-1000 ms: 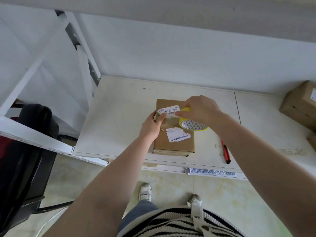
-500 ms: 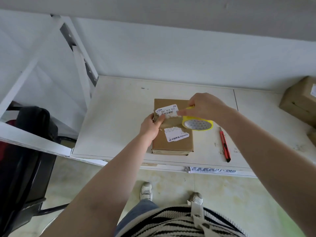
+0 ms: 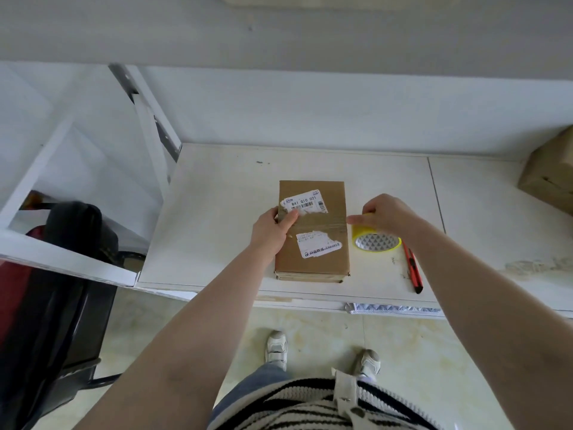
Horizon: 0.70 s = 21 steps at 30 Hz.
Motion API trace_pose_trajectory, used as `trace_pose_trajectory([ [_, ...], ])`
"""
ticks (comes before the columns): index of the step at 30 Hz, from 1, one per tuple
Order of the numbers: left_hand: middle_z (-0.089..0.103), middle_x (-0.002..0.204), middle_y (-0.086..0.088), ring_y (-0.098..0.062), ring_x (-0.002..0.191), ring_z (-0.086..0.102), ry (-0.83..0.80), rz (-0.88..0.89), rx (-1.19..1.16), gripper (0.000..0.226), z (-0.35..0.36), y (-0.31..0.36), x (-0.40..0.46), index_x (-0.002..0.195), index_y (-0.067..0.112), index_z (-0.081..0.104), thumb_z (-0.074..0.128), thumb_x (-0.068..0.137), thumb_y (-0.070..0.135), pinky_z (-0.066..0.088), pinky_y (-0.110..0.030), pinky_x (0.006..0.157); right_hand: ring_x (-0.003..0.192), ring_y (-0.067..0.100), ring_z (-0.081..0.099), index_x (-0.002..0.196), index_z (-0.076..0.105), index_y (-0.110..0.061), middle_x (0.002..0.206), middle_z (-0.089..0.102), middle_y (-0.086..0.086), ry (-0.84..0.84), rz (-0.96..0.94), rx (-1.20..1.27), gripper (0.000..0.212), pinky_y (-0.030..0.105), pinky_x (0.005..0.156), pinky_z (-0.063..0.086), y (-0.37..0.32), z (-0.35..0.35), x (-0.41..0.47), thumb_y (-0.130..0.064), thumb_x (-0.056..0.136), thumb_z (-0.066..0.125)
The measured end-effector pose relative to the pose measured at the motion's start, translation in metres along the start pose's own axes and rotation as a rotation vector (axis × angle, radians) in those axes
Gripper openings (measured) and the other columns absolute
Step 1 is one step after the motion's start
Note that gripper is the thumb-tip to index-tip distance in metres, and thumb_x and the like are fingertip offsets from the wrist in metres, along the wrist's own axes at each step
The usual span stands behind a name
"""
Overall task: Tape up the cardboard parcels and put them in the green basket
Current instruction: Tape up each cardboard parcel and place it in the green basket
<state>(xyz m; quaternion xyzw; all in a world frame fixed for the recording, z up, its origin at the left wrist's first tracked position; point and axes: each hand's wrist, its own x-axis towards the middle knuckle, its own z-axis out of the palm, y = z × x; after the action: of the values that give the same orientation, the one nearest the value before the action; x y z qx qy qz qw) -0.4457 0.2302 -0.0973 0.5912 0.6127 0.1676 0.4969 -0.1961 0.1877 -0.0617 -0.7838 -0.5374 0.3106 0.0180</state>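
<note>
Our left hand point(image 3: 269, 231) pins the tape end on the stiff, light-looking cardboard parcel point(image 3: 313, 234), best lifted by its side edges, while our right hand point(image 3: 386, 216) grips the yellow tape roll point(image 3: 376, 240).

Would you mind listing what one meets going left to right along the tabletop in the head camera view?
Left hand → cardboard parcel → yellow tape roll gripped by the right hand → red utility knife → second cardboard box at the right edge of the white table.
</note>
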Motion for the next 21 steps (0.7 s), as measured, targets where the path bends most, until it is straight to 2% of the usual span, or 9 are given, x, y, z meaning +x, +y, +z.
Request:
trace_pose_trajectory([
  [2,0.061,0.132,-0.006,-0.016,0.104,0.064,0.018,0.010,0.123,0.063,0.000,0.006,-0.001,0.140,0.017,0.048,0.054,0.091,0.058,0.051,-0.026,0.075,0.065,0.018,0.056,0.061,0.061,-0.017,0.065,0.058,0.001,-0.008,0.000,0.003,0.052,0.029,0.058,0.041,0.001,0.001,0.003,-0.067,0.076,0.066],
  [3,0.049,0.146,-0.010,-0.025,0.122,0.056,0.051,0.025,0.223,0.073,0.002,0.010,-0.003,0.149,0.016,0.034,0.053,0.092,0.057,0.052,-0.036,0.088,0.065,0.018,0.055,0.061,0.061,-0.017,0.064,0.057,0.001,-0.009,-0.002,0.005,0.052,0.029,0.058,0.040,0.002,0.001,0.003,-0.067,0.076,0.066],
  [4,0.031,0.157,-0.014,-0.029,0.137,0.042,0.112,0.062,0.343,0.080,0.005,0.016,-0.005,0.155,0.014,0.020,0.053,0.094,0.053,0.046,-0.043,0.102,0.064,0.018,0.055,0.061,0.061,-0.017,0.064,0.057,0.001,-0.011,-0.003,0.008,0.052,0.029,0.058,0.040,0.003,0.002,0.004,-0.066,0.076,0.066],
  [6,0.000,0.163,-0.017,-0.033,0.150,0.011,0.234,0.224,0.572,0.082,0.016,0.031,-0.012,0.157,0.010,0.002,0.049,0.098,0.044,0.023,-0.048,0.119,0.065,0.019,0.055,0.065,0.065,-0.014,0.066,0.058,0.002,-0.017,0.001,0.007,0.053,0.030,0.059,0.041,0.004,0.002,0.004,-0.066,0.077,0.065],
  [8,-0.015,0.162,-0.016,-0.031,0.151,-0.008,0.244,0.372,0.741,0.077,0.033,0.042,-0.018,0.156,0.009,-0.007,0.035,0.103,0.044,0.002,-0.047,0.122,0.064,0.019,0.054,0.069,0.067,-0.010,0.067,0.058,0.003,-0.023,-0.002,-0.004,0.056,0.030,0.058,0.040,0.003,0.000,0.003,-0.065,0.078,0.065],
  [10,-0.021,0.161,-0.013,-0.029,0.149,-0.017,0.209,0.371,0.871,0.074,0.048,0.042,-0.019,0.154,0.008,-0.014,0.020,0.103,0.050,-0.005,-0.046,0.122,0.063,0.019,0.053,0.069,0.066,-0.009,0.064,0.055,0.003,-0.027,-0.010,-0.007,0.057,0.029,0.058,0.039,0.001,-0.001,0.003,-0.065,0.077,0.065],
  [14,-0.022,0.161,-0.012,-0.027,0.149,-0.019,0.199,0.309,0.972,0.073,0.057,0.032,-0.013,0.154,0.006,-0.014,0.012,0.103,0.051,-0.005,-0.048,0.122,0.062,0.018,0.051,0.061,0.060,-0.015,0.062,0.053,0.000,-0.017,0.005,0.003,0.053,0.028,0.056,0.036,0.000,0.002,0.000,-0.064,0.078,0.065],
  [17,-0.021,0.161,-0.012,-0.028,0.150,-0.017,0.187,0.321,0.963,0.073,0.057,0.031,-0.011,0.154,0.006,-0.014,0.011,0.102,0.051,-0.006,-0.048,0.121,0.059,0.017,0.048,0.056,0.054,-0.017,0.058,0.049,-0.002,-0.009,0.016,0.013,0.053,0.028,0.054,0.034,-0.002,0.001,-0.003,-0.064,0.078,0.066],
  [21,-0.019,0.162,-0.010,-0.026,0.150,-0.015,0.144,0.328,0.922,0.076,0.050,0.030,-0.010,0.154,0.008,-0.014,0.011,0.100,0.055,-0.006,-0.047,0.122,0.057,0.015,0.047,0.057,0.055,-0.016,0.058,0.048,-0.002,0.006,0.014,0.032,0.054,0.028,0.053,0.034,-0.004,0.000,-0.006,-0.065,0.077,0.066],
])
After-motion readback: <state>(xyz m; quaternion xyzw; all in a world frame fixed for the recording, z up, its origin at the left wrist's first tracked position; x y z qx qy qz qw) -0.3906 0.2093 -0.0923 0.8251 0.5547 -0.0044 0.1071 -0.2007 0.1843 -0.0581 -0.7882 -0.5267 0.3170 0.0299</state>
